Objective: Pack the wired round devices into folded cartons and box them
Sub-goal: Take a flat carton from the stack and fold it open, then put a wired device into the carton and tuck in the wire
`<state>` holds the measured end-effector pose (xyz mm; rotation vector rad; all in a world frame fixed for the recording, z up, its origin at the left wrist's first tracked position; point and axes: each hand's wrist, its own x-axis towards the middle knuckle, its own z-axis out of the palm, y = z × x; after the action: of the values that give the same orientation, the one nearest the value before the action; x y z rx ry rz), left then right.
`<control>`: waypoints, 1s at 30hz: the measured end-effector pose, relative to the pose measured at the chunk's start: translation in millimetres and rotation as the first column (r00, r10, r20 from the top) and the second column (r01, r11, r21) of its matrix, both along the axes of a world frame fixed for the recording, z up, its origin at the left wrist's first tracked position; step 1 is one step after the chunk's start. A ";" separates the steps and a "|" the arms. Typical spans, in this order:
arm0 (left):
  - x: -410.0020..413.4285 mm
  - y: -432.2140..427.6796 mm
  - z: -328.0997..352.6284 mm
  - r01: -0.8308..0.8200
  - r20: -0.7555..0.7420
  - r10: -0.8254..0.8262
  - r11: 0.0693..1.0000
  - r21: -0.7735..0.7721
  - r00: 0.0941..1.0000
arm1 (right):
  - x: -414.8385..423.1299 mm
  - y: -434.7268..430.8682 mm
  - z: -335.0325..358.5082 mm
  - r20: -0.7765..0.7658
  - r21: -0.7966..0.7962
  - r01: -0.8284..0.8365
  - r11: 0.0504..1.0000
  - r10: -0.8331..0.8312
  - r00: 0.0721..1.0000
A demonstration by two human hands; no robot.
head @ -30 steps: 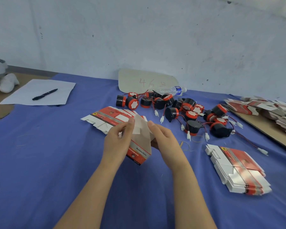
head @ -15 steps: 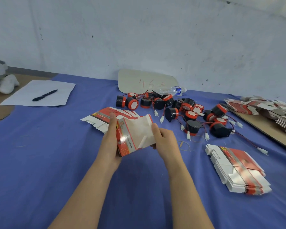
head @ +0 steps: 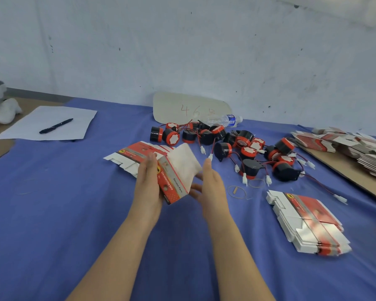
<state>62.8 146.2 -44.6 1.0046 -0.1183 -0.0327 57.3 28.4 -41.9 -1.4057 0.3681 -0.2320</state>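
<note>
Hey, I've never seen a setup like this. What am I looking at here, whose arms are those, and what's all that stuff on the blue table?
No machine here: a person works bare-handed, filmed by a camera worn on their head, looking forward and down. The left hand grips a half-folded red and white carton; the right hand, relaxed, touches its white side. On the blue cloth lie a heap of round wired devices, stacks of flat cartons, a bottle, and a pen on paper.
</note>
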 end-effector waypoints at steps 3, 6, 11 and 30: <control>-3.2 -5.3 -6.3 -0.151 0.157 0.107 0.939 0.308 0.982 | -0.5 4.6 -2.2 -0.005 -0.161 -0.115 0.980 0.116 0.993; -0.5 -9.4 -15.9 -0.356 0.348 0.168 0.721 0.595 0.922 | -0.7 4.8 -8.1 0.097 -0.421 0.066 0.905 -0.027 0.995; -1.1 -9.3 -23.1 -0.347 0.313 0.159 0.545 0.763 0.937 | -2.9 -0.4 -11.7 0.197 -0.460 0.256 0.850 -0.183 0.963; 4.9 -0.8 -22.9 -0.309 0.158 0.304 0.554 0.773 0.939 | -6.7 -9.1 -10.0 -0.228 -0.886 -0.140 0.443 -0.153 0.962</control>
<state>67.7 145.4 -67.5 1.9266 0.0899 0.2706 50.5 19.3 -51.9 -2.5540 0.5155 -0.2476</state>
